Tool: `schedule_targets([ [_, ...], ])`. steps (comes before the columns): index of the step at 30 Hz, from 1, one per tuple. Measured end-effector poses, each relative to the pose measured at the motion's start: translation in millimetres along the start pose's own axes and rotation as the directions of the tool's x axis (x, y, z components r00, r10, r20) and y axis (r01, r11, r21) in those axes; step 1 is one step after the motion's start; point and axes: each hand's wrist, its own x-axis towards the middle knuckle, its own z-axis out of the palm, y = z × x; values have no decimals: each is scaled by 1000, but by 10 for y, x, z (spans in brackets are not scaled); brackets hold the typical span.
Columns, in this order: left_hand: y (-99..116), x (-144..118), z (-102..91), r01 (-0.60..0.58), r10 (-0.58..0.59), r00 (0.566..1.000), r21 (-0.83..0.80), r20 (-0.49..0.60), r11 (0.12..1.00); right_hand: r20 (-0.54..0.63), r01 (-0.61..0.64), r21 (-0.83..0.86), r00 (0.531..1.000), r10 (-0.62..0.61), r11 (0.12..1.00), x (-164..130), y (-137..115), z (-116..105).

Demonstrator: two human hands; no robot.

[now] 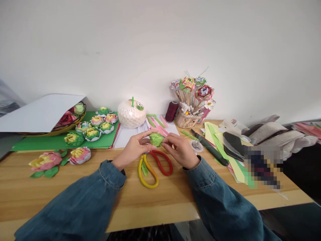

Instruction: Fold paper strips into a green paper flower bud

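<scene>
Wood table (pixel 75 194) w/ scissors (pixel 152 167), green sheet (pixel 37 142), paper flowers (pixel 46 161), thread spool (pixel 172 111).

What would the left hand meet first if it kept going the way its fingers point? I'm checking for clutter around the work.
The left hand points right, so it would first meet the green folded paper piece it already pinches, then probably the right hand on the other side.

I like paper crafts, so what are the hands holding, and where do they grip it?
Both hands, left hand and right hand, pinch a small folded green paper piece by its two opposite sides, above the scissors.
</scene>
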Motion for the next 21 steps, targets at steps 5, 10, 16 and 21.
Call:
schedule_targets([
  [5, 21, 0, 12, 4, -4, 1000, 3, 20, 1000, 7, -77, 178, 997, 77, 981, 21, -24, -26],
  [10, 3, 5, 17, -1, 1, 999, 3, 32, 1000, 43, -156, 268, 988, 151, 951, 35, -15, -37],
  [16, 3, 0, 23, -14, 14, 999, -7, 47, 1000, 34, -169, 280, 985, 166, 945, 42, -18, -26],
  [21, 14, 3, 21, -31, 31, 999, 5, 8, 1000, -11, -106, 272, 994, 113, 956, 45, -21, -35],
])
